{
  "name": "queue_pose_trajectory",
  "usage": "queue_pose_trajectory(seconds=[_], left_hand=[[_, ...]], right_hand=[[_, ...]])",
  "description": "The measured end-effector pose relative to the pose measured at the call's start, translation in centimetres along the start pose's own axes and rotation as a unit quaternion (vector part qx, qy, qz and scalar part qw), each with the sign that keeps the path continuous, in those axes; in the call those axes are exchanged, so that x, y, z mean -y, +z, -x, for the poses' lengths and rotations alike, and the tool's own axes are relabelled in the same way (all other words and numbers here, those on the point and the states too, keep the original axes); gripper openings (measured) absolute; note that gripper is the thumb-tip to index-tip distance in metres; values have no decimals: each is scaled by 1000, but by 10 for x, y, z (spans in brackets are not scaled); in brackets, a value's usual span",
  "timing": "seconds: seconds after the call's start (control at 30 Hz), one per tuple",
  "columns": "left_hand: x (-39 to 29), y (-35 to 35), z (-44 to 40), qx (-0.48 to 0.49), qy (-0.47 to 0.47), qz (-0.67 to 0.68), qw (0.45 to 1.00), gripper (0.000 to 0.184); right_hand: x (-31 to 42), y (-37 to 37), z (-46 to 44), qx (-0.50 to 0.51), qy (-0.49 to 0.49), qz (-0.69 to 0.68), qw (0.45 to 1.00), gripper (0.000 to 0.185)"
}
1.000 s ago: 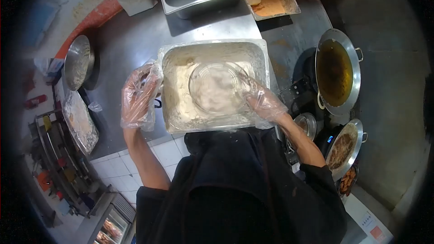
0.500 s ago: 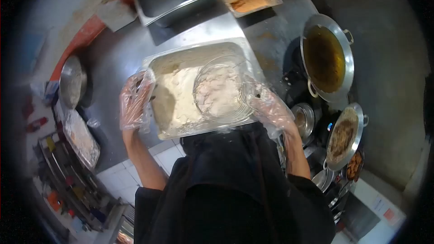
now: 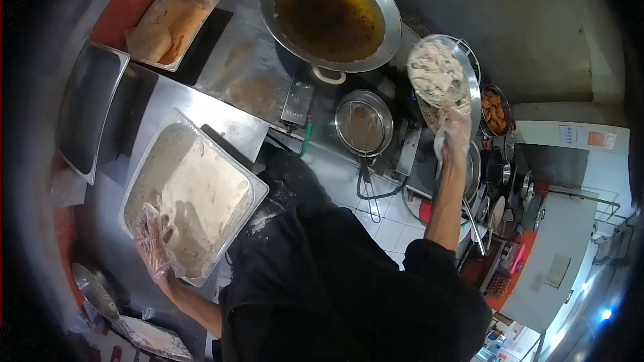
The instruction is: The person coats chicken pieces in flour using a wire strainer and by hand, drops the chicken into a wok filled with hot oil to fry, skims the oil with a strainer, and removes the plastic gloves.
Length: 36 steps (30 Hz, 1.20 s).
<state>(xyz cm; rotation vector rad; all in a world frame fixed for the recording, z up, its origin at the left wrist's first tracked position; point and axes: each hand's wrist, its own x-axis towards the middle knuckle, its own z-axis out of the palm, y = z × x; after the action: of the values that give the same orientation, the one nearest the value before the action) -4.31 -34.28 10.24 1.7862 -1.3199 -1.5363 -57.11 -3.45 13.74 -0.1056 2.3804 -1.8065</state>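
My right hand point(image 3: 454, 134), in a clear plastic glove, grips the near edge of a round wire strainer point(image 3: 467, 50). Pale, flour-coated pieces point(image 3: 435, 72) fill the strainer, which is above a wide metal wok point(image 3: 475, 110) and hides much of it. My left hand point(image 3: 154, 241), also gloved, is closed over the side wall of a deep rectangular metal pan point(image 3: 258, 191), its fingers on the inner side. White flour point(image 3: 211, 177) covers the pan's bottom, with a hollow near my left fingers.
A large wok of dark oil point(image 3: 329, 20) stands at the back. A small strainer on a pot point(image 3: 364, 124) sits before it. Browned fried pieces point(image 3: 494, 112) lie in a bowl at right. A tray of orange powder point(image 3: 178, 23) and a deep metal pan point(image 3: 94, 110) stand at left.
The strainer of coated pieces has gone from the flour pan to above the wok at right, carried by my right hand. My view has turned right. My left hand stays at the pan's side.
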Motion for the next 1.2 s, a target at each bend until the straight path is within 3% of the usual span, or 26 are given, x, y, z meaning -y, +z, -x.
queue_pose_trajectory(seconds=[0.1, 0.13, 0.17, 0.2, 0.27, 0.33, 0.37, 0.43, 0.5, 0.7, 0.83, 0.97, 1.0, 1.03, 1.1, 1.2], left_hand=[[-5, 11, -5, 9, 2, 8, 1000, 54], [-6, 16, -6, 5, -1, 11, 1000, 54], [-8, 21, -7, -2, 0, 6, 1000, 54], [-8, 24, -7, -9, 1, 0, 1000, 53], [-8, 29, -4, -9, 1, 11, 1000, 52], [-16, 37, 2, 1, 9, -7, 1000, 51], [-14, 37, 5, -6, 5, -5, 1000, 51], [-8, 36, 10, -16, 11, 20, 1000, 51], [-5, 35, 15, -37, -3, 11, 999, 51], [10, 28, 19, -70, -38, 1, 997, 51], [25, 15, 11, -55, -25, -28, 998, 51], [36, 2, 3, -59, 8, -98, 993, 48], [31, 5, 2, -32, 47, -174, 983, 46], [25, 6, 3, -10, 81, -250, 965, 44], [21, 15, 6, 2, 60, -290, 955, 45], [61, 8, -14, 18, 23, -361, 932, 65]], right_hand=[[-62, -55, -83, 3, -72, -11, 997, 23], [-79, -67, -112, -28, -110, 184, 976, 19], [-98, -80, -141, -56, -145, 371, 916, 17], [-119, -96, -170, -47, -148, 372, 915, 17], [-163, -130, -236, 52, -328, 546, 769, 17], [-225, -172, -314, 103, -310, 542, 774, 27], [-254, -183, -346, 36, -253, 595, 762, 30], [-208, -145, -312, -37, -119, 594, 794, 32], [-180, -118, -290, -73, -58, 589, 803, 34], [-153, -127, -284, -93, -30, 638, 764, 37], [-131, -159, -291, -90, -54, 707, 700, 39], [-98, -204, -290, -103, -108, 813, 562, 41], [-89, -211, -284, -117, -129, 823, 541, 42], [-79, -215, -271, -143, -158, 796, 567, 42], [-63, -187, -237, -168, -218, 681, 679, 43], [-38, -103, -167, -141, -264, 467, 832, 45]])
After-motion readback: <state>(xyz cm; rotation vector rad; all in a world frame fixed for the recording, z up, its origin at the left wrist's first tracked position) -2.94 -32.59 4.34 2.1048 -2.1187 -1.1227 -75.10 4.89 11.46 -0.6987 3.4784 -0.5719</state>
